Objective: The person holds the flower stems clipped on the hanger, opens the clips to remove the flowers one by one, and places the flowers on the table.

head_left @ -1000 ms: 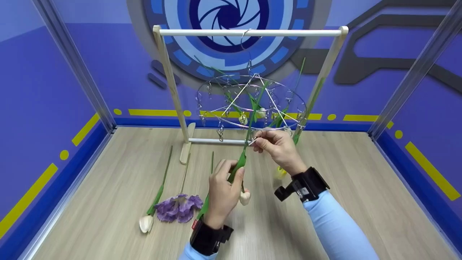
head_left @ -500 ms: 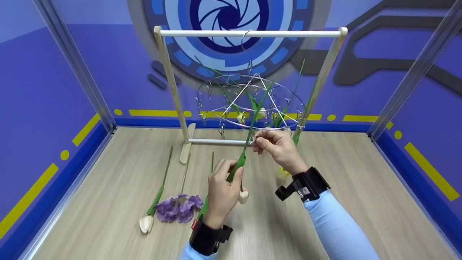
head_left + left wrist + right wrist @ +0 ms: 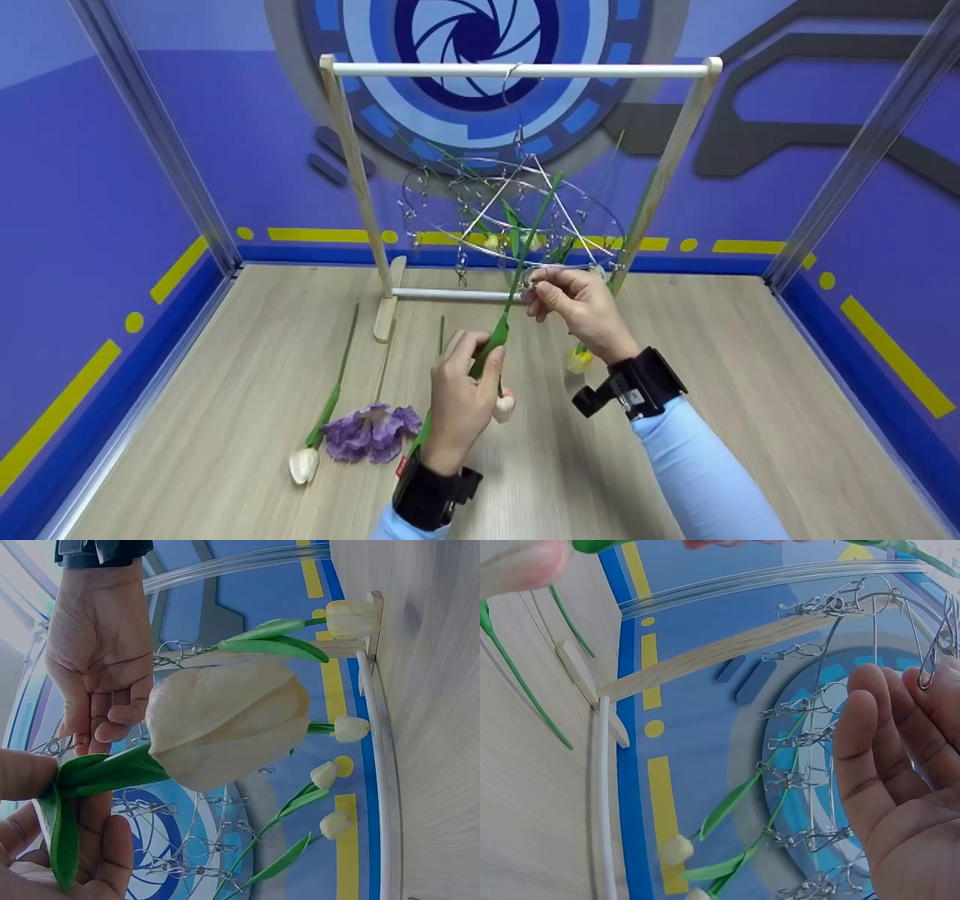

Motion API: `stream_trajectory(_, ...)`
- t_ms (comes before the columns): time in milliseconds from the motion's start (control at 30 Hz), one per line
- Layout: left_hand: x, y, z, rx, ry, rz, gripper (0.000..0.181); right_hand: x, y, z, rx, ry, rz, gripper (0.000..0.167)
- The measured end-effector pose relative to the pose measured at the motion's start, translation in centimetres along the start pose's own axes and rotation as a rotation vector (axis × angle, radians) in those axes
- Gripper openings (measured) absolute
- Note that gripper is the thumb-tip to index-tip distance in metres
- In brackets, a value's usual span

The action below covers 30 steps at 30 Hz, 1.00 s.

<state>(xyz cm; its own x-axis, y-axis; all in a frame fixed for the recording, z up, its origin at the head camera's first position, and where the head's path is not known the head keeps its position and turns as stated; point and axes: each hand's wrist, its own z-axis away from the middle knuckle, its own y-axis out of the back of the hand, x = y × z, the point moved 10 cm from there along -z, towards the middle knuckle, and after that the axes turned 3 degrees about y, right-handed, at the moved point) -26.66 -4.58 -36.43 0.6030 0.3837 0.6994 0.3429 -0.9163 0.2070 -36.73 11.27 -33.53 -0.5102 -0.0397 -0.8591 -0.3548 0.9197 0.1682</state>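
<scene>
My left hand (image 3: 461, 397) grips a white artificial tulip (image 3: 225, 724) by its leafy stem, between thumb and fingers. The bloom points down and the bare stem slants up past the hanger's near edge. At that edge my right hand (image 3: 583, 306) pinches a small metal clip (image 3: 939, 641) between thumb and fingertips, close beside the stem. Whether the clip touches the stem cannot be made out. A round wire hanger with several clips (image 3: 799, 739) hangs above. From its far side dangle white tulips (image 3: 335, 825), bloom down; a yellow tulip (image 3: 579, 360) shows below my right wrist.
The hanger hooks over the top bar of a wooden rack (image 3: 420, 70). On the table (image 3: 225, 375), left of my hands, lie a white tulip (image 3: 304, 465) and a purple flower (image 3: 371, 433). Another green stem (image 3: 442, 337) lies beside my left hand. Blue panels surround the table.
The wire hanger has swung a little to the left, its hanging tulips shifting with it. The held tulip's stem tip leans slightly further right than a second ago. Both hands stay almost in place.
</scene>
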Motion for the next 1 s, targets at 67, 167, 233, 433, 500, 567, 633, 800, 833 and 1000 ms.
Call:
stream_trajectory(67,0.0,0.0,0.0,-0.001,0.0,-0.001,0.008,0.0,0.0,0.0,-0.005,-0.005,0.003,0.026)
stream_trajectory(167,0.0,0.0,0.0,-0.002,-0.001,-0.01,0.007,0.2,-0.1,0.0,-0.015,-0.022,-0.019,0.03)
stream_trajectory(233,0.0,0.0,0.0,-0.002,0.001,-0.015,0.007,0.3,-0.1,0.0,-0.021,-0.038,-0.039,0.031)
stream_trajectory(433,0.1,0.0,-0.1,-0.006,0.006,-0.017,0.007,0.7,-0.1,0.1,-0.027,-0.093,-0.129,0.031)
stream_trajectory(500,0.1,0.0,0.0,-0.008,0.007,-0.018,0.007,0.9,-0.1,0.1,-0.023,-0.111,-0.17,0.028)
stream_trajectory(567,0.1,0.0,0.0,-0.01,0.005,-0.018,0.008,1.1,0.0,0.1,-0.018,-0.13,-0.211,0.023)
stream_trajectory(633,0.1,0.0,0.0,-0.01,0.002,-0.015,0.008,1.2,0.0,0.2,-0.02,-0.142,-0.245,0.021)
stream_trajectory(800,0.0,-0.1,0.0,-0.013,0.002,-0.002,0.007,1.5,0.0,0.1,-0.01,-0.166,-0.301,0.02)
stream_trajectory(833,0.0,-0.1,0.0,-0.013,0.002,-0.002,0.007,1.6,0.0,0.2,-0.006,-0.173,-0.308,0.02)
stream_trajectory(1000,-0.1,-0.1,0.0,-0.016,0.008,-0.001,0.007,1.9,0.1,0.3,0.007,-0.201,-0.342,0.025)
